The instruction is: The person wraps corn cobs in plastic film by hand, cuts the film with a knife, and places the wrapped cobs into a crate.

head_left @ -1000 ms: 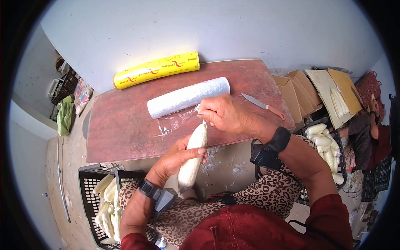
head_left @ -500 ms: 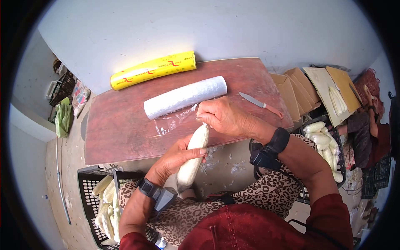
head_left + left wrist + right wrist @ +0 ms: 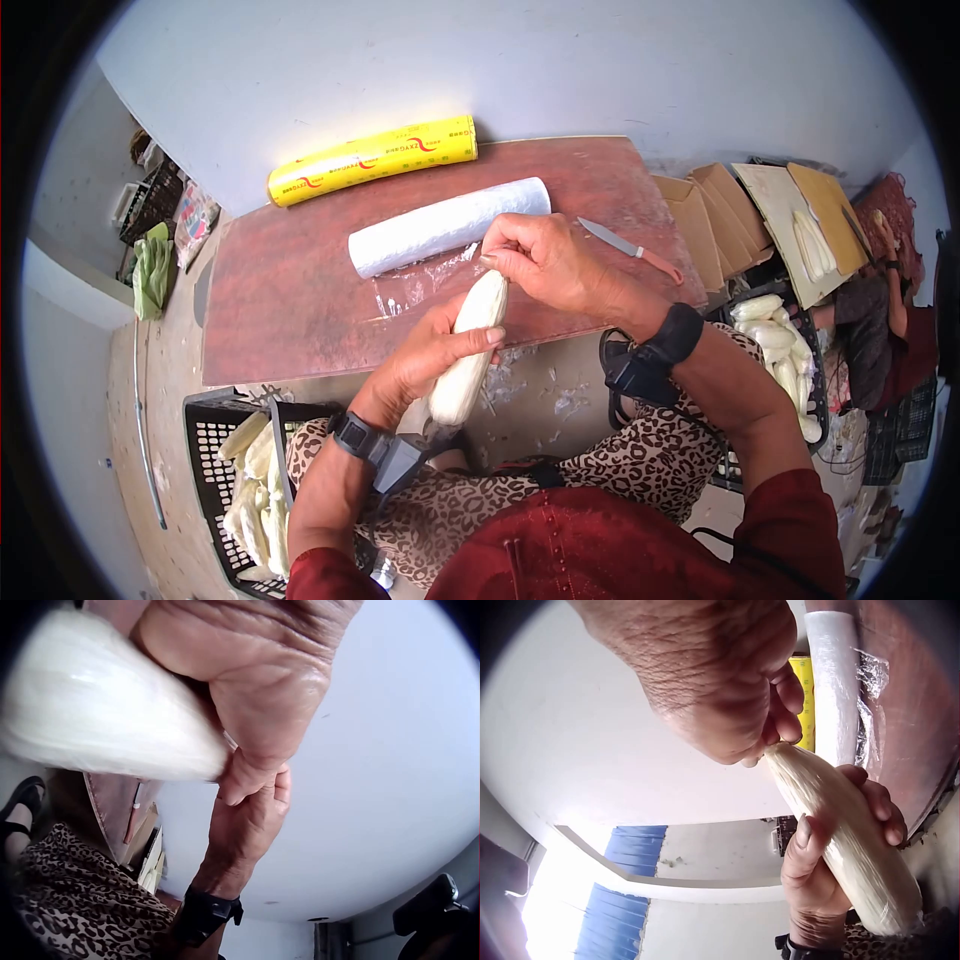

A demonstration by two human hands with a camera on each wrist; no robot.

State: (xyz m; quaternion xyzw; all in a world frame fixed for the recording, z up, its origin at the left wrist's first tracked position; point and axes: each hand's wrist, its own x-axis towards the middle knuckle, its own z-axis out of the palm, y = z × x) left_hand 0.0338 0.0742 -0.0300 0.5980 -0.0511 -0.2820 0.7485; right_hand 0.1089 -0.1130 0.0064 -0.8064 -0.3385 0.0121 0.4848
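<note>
A pale, long vegetable (image 3: 465, 370), its surface shiny like film in the right wrist view (image 3: 855, 847), is tilted over the table's front edge. My left hand (image 3: 425, 360) grips its middle, thumb across the front and fingers round the far side. Its narrow upper tip is pinched between the thumb and fingers of my right hand (image 3: 550, 262). Just behind that hand lies a roll of clear film (image 3: 450, 227) on the red-brown table (image 3: 270, 320), with a loose film edge in front of it. The left wrist view shows the vegetable (image 3: 105, 705) close up, blurred.
A yellow roll (image 3: 375, 160) lies at the table's back edge. The knife (image 3: 630, 247) is right of my right hand. Crates of pale vegetables stand at the lower left (image 3: 215, 450) and at the right (image 3: 822, 400). Cardboard (image 3: 690, 215) leans beyond the table; another person sits far right.
The vegetable has come up slightly and stands a little more upright. My right fingers have closed in on its tip, where a small gap showed a second ago.
</note>
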